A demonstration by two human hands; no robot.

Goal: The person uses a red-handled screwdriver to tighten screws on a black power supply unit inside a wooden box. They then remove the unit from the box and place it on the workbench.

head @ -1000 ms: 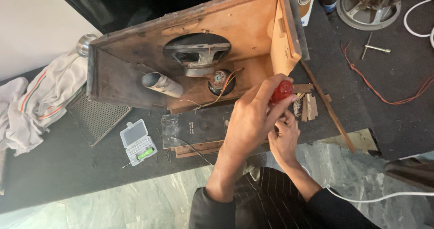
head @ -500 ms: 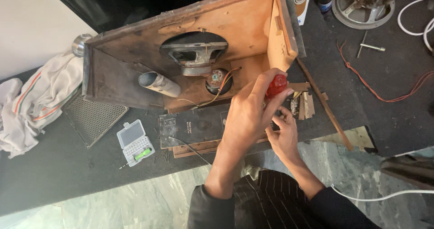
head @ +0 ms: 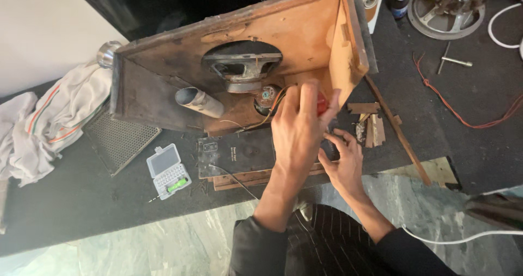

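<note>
Wrapped around a red screwdriver handle (head: pixel 322 104), the left hand (head: pixel 298 130) held the tool upright at the open mouth of the wooden speaker cabinet (head: pixel 305 33), fingers closed over it so only a sliver of red showed past the knuckles. Just below and to the right of that grip, the right hand (head: pixel 342 161) rested with curled fingers on the near end of a black panel (head: pixel 237 155); whether it pinched anything could not be told. Above the grip, inside the cabinet, sat the speaker driver (head: pixel 242 64), with a grey tube (head: pixel 199 101) further left of it. The cabinet's right wall stood close beside the handle, leaving little room that way. Small wood scraps (head: pixel 373 129) lay just right of the hands, and a long thin strip (head: pixel 396 130) ran slantwise beyond them. Well to the left lay a small clear bit case (head: pixel 168 170), a mesh grille (head: pixel 121 140) and a rumpled cloth (head: pixel 60 118). Toward the body, the dark table's edge (head: pixel 81 221) ran close under both wrists.
</note>
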